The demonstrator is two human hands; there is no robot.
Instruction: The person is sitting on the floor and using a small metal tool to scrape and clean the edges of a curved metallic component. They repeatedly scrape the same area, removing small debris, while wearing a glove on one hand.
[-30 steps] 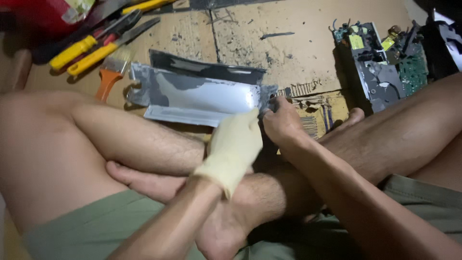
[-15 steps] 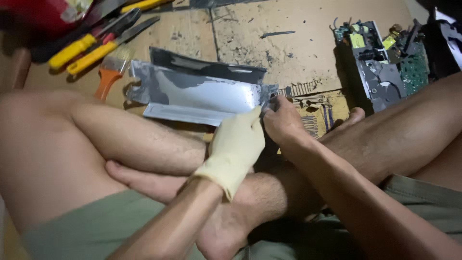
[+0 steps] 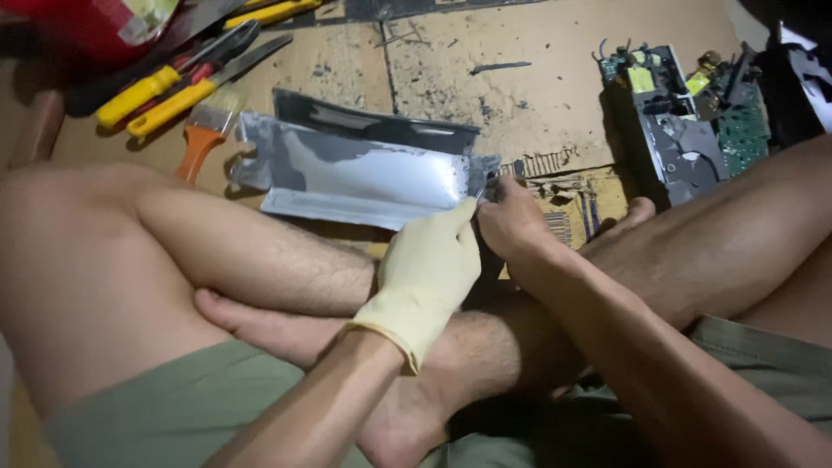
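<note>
A long silver-grey metal cover [image 3: 355, 173] lies across my crossed legs and the cardboard floor. My left hand [image 3: 429, 264], in a pale rubber glove, grips the cover's near right corner. My bare right hand [image 3: 511, 221] pinches the cover's right end, with a small dark tool tip just showing at my fingers. Both hands touch at that corner. What the right fingers hold is mostly hidden.
Yellow-handled pliers and cutters [image 3: 165, 91] and an orange-handled brush [image 3: 201, 143] lie at the upper left. An opened electronic unit with circuit boards [image 3: 685, 130] stands at the upper right. Worn cardboard [image 3: 520, 78] covers the floor.
</note>
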